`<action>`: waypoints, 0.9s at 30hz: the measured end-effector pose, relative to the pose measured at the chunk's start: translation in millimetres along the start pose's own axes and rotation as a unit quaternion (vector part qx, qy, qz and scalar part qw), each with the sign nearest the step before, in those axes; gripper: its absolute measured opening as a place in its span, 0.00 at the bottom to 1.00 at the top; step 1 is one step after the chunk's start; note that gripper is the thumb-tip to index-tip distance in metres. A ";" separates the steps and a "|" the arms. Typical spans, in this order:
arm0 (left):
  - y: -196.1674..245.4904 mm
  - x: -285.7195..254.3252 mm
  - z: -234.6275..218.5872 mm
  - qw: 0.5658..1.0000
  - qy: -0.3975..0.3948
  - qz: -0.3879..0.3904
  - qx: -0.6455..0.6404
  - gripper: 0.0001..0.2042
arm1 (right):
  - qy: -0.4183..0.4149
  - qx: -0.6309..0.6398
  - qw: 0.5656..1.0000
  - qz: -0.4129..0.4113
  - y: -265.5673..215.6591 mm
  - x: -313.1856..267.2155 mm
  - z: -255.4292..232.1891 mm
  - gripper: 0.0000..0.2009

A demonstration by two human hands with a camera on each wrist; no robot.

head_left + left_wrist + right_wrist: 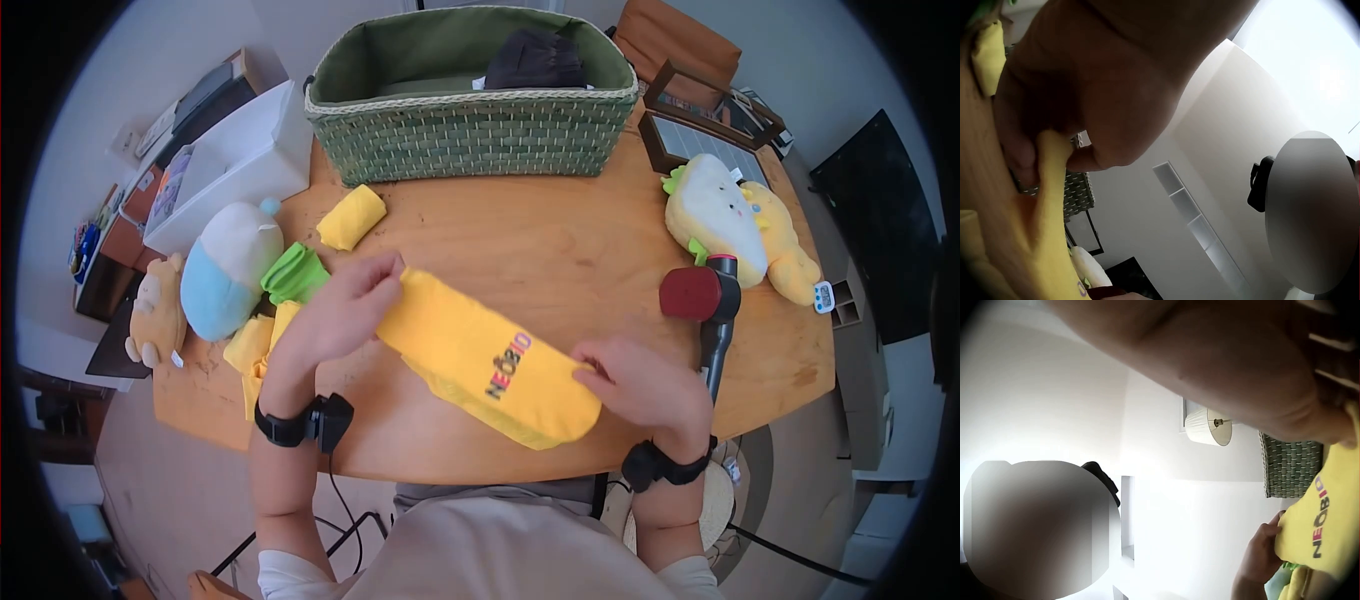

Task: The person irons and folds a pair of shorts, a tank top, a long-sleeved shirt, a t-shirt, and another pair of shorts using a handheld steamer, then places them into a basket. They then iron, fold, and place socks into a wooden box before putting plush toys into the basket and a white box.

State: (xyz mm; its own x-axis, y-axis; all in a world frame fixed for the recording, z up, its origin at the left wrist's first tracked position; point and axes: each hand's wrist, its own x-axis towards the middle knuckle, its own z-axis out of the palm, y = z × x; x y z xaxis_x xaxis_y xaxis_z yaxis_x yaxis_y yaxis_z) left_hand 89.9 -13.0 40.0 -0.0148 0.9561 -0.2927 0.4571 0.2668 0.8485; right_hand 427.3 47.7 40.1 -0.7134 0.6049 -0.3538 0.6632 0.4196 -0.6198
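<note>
A folded yellow cloth (470, 350) with colourful "NEOBIO" lettering is stretched slantwise over the front of the wooden table in the head view. My left hand (345, 310) pinches its upper left end between thumb and fingers, as the left wrist view also shows with the cloth (1052, 187) hanging from the grip. At the lower right end, my right hand (645, 385) pinches the edge. A looser fold of the same cloth hangs beneath the lettered strip. Behind my left hand lie a rolled yellow cloth (352, 217) and a bright green cloth (294, 272).
A green woven basket (465, 140) holding a dark cloth (535, 60) stands at the back. Plush toys (235, 270) sit at the left, beside more yellow cloth (250, 345). On the right are a white plush (712, 212), a yellow plush (780, 245) and a black device with a red head (690, 293).
</note>
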 end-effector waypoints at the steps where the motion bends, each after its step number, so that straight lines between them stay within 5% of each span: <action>1: -7.6 -1.8 4.8 1.000 0.002 0.002 0.002 0.08 | 0.002 -0.001 1.000 -0.002 2.0 -3.0 4.2 0.08; 3: -27.5 -6.3 16.9 0.988 -0.016 0.069 0.137 0.08 | -0.035 -0.021 0.999 0.034 5.2 -8.6 16.2 0.09; 8: -25.6 -10.6 36.8 0.979 -0.014 0.029 0.201 0.18 | 0.001 -0.036 0.998 0.048 -1.7 -11.6 30.4 0.15; 13: -24.6 -8.0 39.0 0.970 -0.061 0.048 0.229 0.17 | -0.015 -0.122 0.992 0.006 7.7 -3.7 54.7 0.15; 17: -31.7 -4.7 38.9 0.978 -0.027 0.172 0.118 0.14 | 0.028 -0.146 0.988 -0.044 9.8 2.9 56.9 0.13; 19: -29.5 -3.0 34.8 0.997 -0.008 0.050 0.066 0.15 | 0.068 -0.106 0.992 -0.018 -1.7 7.9 37.9 0.13; 22: -15.3 6.5 19.9 0.980 0.102 0.018 0.172 0.16 | 0.142 -0.030 0.985 0.096 -18.8 35.4 -0.7 0.13; 26: -24.5 33.0 13.0 0.959 0.111 -0.011 0.259 0.18 | 0.290 0.037 0.955 0.048 11.1 96.4 0.0 0.13; 27: -24.7 35.4 13.0 0.941 0.054 -0.036 0.331 0.18 | 0.320 0.061 0.945 0.011 22.5 111.3 5.9 0.13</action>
State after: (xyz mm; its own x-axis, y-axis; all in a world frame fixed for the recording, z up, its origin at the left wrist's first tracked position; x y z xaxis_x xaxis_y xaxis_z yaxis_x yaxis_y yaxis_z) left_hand 89.6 12.7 3.0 -0.1413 0.9544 -0.2630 0.9053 0.2320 0.3558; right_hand 361.5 120.5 -17.3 -0.3905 0.9146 0.1049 0.6179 0.3448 -0.7066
